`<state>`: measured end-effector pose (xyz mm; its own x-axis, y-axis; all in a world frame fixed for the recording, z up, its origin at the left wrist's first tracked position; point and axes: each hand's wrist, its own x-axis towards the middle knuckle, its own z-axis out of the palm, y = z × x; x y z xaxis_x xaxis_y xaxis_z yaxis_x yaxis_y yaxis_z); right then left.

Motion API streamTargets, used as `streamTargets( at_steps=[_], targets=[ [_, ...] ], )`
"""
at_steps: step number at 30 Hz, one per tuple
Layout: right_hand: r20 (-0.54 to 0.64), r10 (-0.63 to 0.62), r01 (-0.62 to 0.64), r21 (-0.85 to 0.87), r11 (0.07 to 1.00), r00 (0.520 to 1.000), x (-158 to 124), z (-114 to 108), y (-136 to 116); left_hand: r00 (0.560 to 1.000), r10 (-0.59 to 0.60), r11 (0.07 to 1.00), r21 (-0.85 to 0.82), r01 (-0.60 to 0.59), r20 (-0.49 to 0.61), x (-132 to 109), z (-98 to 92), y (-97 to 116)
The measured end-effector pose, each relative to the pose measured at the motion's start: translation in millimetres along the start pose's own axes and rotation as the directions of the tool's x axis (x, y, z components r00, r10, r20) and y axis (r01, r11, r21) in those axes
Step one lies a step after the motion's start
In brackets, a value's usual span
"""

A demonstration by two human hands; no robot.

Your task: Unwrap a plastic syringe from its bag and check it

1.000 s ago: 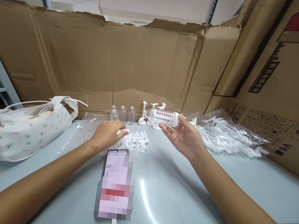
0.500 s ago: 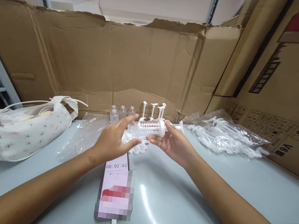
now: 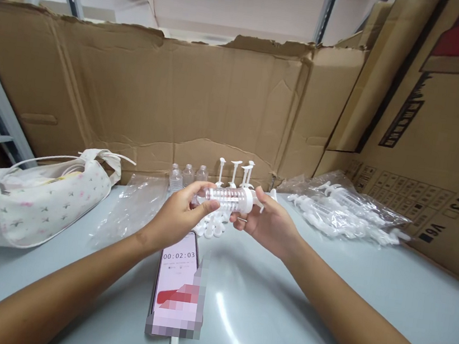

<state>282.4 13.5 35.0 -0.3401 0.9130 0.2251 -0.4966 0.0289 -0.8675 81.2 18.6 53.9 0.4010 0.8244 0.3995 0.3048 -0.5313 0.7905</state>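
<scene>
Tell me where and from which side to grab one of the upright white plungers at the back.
Probably pinch the thin stem of an upright plunger just under its flat top, coming from the front. Each stands on a wide foot, the cardboard wall blocks the rear, and small bottles crowd the left.

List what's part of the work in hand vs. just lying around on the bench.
In use:
- clear syringe, held by both hands: left hand at its tip end, right hand at its plunger end
- pile of small white caps
- bag of syringes
- upright syringes

Lying about:
- phone showing a timer
- fabric bag
- small bottles
- empty plastic bag
</scene>
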Motion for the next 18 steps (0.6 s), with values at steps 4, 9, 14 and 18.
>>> streamTargets(
  at_steps=[4, 9, 14, 18],
  targets=[
    [-0.136, -0.023, 0.022, -0.006, 1.0, 0.99, 4, -9, -6, 0.995, 0.056, 0.994, 0.102, -0.047, -0.082, 5, -5.8, 3],
    [-0.375, -0.149, 0.137, -0.059, 0.989, 0.915, 11, -37, -27, 0.98, 0.051, 0.974, 0.229, -0.006, -0.194, 22, -25.5, -7],
    [-0.491, -0.346, 0.221, -0.294, 0.93, 0.8, 13, -64, -38, 0.967, 0.114, 0.836, 0.548, 0.03, -0.227, 47, -41.3, -30],
    [-0.438, -0.402, 0.171, -0.477, 0.862, 0.804, 16, -76, -34, 0.977, 0.2, 0.438, 0.899, -0.021, -0.074, 67, -42.2, -44]
  ],
)
